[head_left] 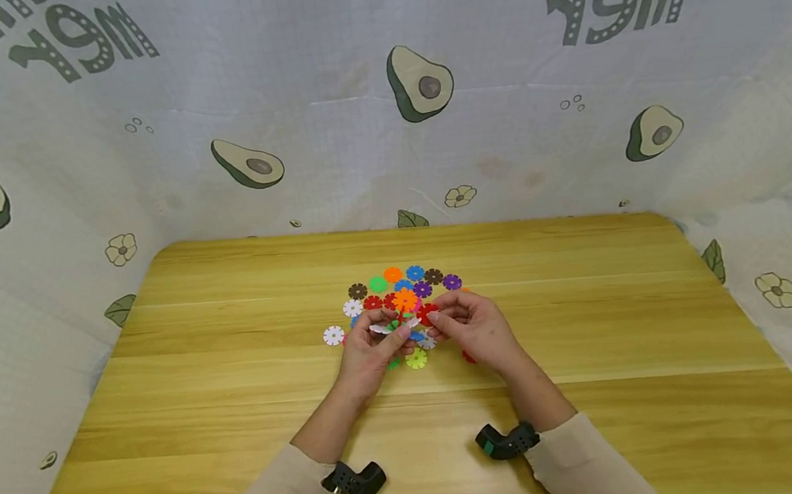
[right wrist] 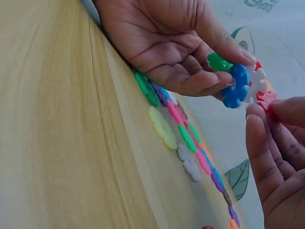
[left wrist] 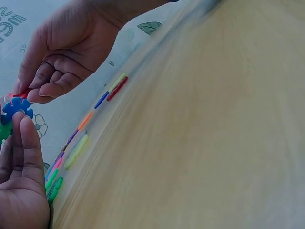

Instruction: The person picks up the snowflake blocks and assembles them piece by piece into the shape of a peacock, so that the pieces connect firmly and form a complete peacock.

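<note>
Red notched disc (head_left: 428,315) pinched by right hand (head_left: 480,329), just beside multicoloured disc cluster (right wrist: 236,87) gripped in left hand (head_left: 368,357); loose discs (head_left: 416,358) flat on wood-grain table (head_left: 235,382).

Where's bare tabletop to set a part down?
The yellowish wooden table is bare from the scattered multicoloured notched plastic discs to its left edge, from the right hand to its right edge, and between the discs and the white avocado-print cloth behind. Crowded: mid-table, with discs below and around the left hand and right hand.
</note>
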